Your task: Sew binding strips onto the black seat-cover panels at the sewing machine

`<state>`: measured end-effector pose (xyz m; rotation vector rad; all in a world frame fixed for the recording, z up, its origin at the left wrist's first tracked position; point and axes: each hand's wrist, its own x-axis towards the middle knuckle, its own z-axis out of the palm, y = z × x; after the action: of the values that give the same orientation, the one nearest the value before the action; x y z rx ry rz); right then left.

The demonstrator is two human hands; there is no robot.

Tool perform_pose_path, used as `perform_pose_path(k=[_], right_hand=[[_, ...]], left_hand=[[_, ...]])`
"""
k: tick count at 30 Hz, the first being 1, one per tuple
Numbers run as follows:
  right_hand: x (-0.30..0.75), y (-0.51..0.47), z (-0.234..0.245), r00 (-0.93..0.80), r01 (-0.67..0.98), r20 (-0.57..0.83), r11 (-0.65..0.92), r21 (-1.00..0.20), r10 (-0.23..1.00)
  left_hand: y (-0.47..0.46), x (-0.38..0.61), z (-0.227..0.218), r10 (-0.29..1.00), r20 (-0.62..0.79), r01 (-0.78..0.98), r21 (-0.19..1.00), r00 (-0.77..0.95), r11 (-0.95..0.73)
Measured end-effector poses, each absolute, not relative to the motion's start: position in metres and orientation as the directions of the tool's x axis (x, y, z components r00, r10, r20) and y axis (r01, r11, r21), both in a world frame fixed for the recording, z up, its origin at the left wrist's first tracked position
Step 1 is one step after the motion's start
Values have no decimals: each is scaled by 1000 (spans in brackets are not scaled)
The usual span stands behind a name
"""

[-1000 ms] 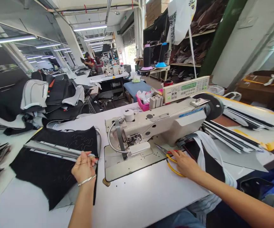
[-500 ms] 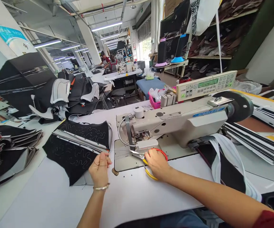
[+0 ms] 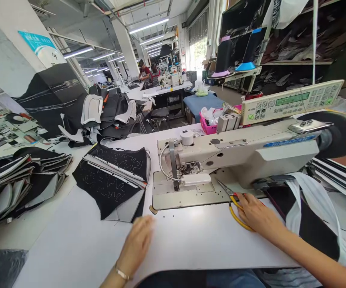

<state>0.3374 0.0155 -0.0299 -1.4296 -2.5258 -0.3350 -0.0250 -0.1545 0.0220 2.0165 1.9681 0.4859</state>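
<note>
My right hand (image 3: 255,214) is closed around the handles of a pair of scissors (image 3: 236,211) with yellow and red grips. Their blades point up and left over the bed of the sewing machine (image 3: 218,156). Close to the bed's front left corner, my left hand (image 3: 137,242) hovers above the white tabletop, fingers loosely extended and partly blurred, with nothing seen in them. Beyond it lies a black fabric panel (image 3: 107,182) with wavy light stitching and white-edged strips; it is apart from the left hand.
Stacked black and grey pieces (image 3: 19,180) sit at the left, with a heap of cut parts (image 3: 101,114) behind. A pink basket (image 3: 207,124) and thread cones (image 3: 224,58) stand past the machine. White webbing (image 3: 320,208) trails at the right. Two people work far back.
My left hand has come away from the stitched panel, toward me. My right hand has carried the scissors right, away from the needle area. The view has shifted left.
</note>
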Motion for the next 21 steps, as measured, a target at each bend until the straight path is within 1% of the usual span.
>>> perform_pose_path(k=[1, 3, 5, 7, 10, 12, 14, 17, 19, 21], right_hand=[[334, 15, -27, -510, 859, 286, 498, 117, 811], [317, 10, -16, -542, 840, 254, 520, 156, 801], [292, 1, -2, -598, 801, 236, 585, 131, 766], [263, -7, 9, -665, 741, 182, 670, 41, 724], [223, -15, 18, -731, 667, 91, 736, -118, 676], [201, -18, 17, -760, 625, 78, 758, -185, 645], [183, -19, 14, -784, 582, 96, 780, -230, 613], [162, -22, 7, -796, 530, 187, 812, -245, 576], [150, -25, 2, -786, 517, 265, 829, -214, 559], [142, -29, -3, -782, 518, 307, 839, -164, 543]], left_hand=[[-144, -35, 17, 984, 144, 945, 322, -103, 52], [-122, -48, 7, 933, 252, 964, 137, -258, 230], [-105, -55, -1, 899, 274, 933, -18, -342, 360], [-95, -57, -5, 899, 246, 907, -129, -363, 402], [-90, -62, 0, 926, 173, 898, -239, -335, 369], [-90, -68, 9, 942, 138, 897, -288, -307, 335], [-91, -69, 21, 957, 102, 899, -327, -272, 290], [-101, -50, 33, 978, 34, 903, -379, -205, 202], [-116, -22, 34, 989, -9, 908, -398, -146, 131], [-133, 11, 31, 996, -28, 915, -398, -82, 64]])
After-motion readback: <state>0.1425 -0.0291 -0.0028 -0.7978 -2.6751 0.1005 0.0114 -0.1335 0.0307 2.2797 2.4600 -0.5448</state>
